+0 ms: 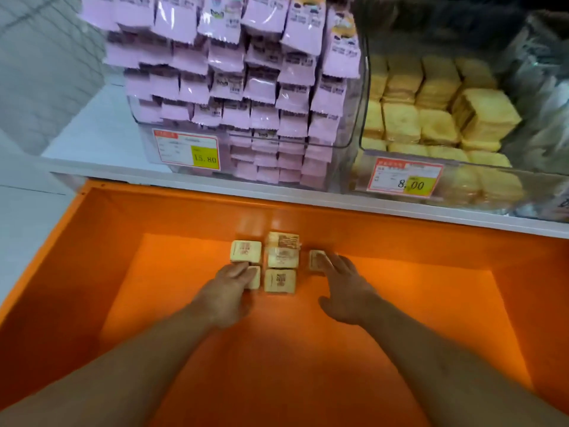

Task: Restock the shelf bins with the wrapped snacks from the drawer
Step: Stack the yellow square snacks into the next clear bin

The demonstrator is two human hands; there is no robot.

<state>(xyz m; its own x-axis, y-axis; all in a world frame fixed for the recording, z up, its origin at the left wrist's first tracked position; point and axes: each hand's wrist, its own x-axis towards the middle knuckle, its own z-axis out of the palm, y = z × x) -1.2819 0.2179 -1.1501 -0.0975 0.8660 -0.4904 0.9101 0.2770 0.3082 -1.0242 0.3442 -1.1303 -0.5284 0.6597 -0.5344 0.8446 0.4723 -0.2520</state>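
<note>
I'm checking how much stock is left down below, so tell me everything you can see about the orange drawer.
The big orange drawer looks like smooth painted metal, glossy enough to reflect the packs. It is pulled open below the white shelf edge, with sloping walls and a flat floor. Only a small cluster of about six pale square wrapped snack packs lies near its back wall. Both hands reach in: the left hand touches the left packs, the right hand rests its fingers on the rightmost pack.
</note>
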